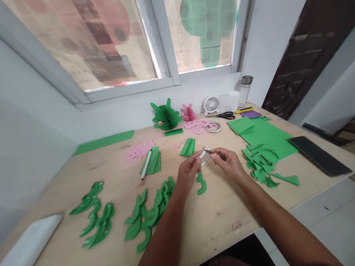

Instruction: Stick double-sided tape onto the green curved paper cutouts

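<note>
Both of my hands meet above the middle of the table. My left hand (191,166) is closed on a narrow white ring-like piece (204,159) that looks like a roll of tape. Between the fingers of my right hand (226,160) is a small dark pointed tool (207,150), its tips at the white piece; whether it is scissors or tweezers I cannot tell. A curved green paper cutout (201,184) lies just below my hands. Behind them is a folded green paper piece (188,147). Stacks of wavy green cutouts (159,203) lie left of my left forearm.
Green scraps (260,162), green sheets (273,138) and a black phone (318,155) lie to the right. Pink cutouts (140,150) and a white pen (146,164) are left. At the back stand a green honeycomb paper figure (166,117), a fan (211,104), scissors (226,115) and a bottle (244,92).
</note>
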Action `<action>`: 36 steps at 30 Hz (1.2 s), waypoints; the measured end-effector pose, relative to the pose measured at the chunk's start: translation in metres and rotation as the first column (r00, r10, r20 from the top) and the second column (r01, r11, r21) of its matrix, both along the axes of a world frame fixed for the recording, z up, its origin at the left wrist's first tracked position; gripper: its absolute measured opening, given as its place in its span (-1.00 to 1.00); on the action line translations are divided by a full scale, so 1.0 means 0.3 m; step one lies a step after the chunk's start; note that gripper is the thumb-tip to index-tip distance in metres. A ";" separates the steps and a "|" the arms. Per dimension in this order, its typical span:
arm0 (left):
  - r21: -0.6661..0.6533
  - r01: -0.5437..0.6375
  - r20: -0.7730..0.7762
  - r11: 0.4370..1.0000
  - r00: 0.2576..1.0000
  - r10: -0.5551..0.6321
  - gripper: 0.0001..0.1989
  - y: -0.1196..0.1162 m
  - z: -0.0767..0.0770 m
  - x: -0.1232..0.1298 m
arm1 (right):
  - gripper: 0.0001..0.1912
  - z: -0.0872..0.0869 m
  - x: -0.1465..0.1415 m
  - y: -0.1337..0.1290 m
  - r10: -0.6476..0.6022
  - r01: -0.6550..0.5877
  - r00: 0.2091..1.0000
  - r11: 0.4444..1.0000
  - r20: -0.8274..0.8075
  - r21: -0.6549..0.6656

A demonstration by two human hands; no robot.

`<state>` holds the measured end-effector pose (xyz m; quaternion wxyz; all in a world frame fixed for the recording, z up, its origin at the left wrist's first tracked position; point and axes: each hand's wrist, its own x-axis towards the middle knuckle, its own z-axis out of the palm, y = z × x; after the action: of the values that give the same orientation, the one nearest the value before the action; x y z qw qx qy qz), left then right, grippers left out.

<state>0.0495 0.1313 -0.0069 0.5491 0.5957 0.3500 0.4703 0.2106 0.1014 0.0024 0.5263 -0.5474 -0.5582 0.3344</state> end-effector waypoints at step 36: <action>-0.022 0.004 -0.018 1.000 1.000 -0.005 -0.58 0.005 -0.005 0.002 | -0.67 -0.006 -0.001 -0.003 -0.059 0.055 0.994 0.998 0.089 0.043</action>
<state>0.0501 0.1327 -0.0084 0.5534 0.5948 0.3587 0.4598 0.2102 0.1005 0.0007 0.5209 -0.5669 -0.5721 0.2828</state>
